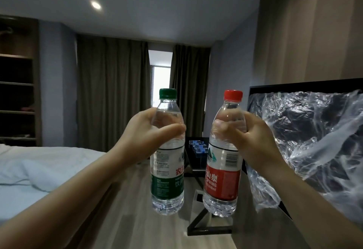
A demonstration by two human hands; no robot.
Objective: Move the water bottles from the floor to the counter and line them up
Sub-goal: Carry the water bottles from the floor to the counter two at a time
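I hold two clear water bottles upright in the air in front of me, side by side. My left hand (143, 131) grips the shoulder of the green-capped bottle (167, 180) with a green label. My right hand (249, 136) grips the upper part of the red-capped bottle (222, 180) with a red label. Both bottles hang above the wooden floor (127, 219). The dark counter (255, 180) runs along the right wall beside the red bottle. Several more bottles (198, 147) with blue caps stand in a row farther back.
A screen wrapped in crinkled clear plastic (306, 136) stands on the right. A bed with white bedding (39, 170) fills the left. A black metal frame (208, 227) rises from the floor below the bottles. Brown curtains (112, 91) and dark shelves (17, 99) are at the back.
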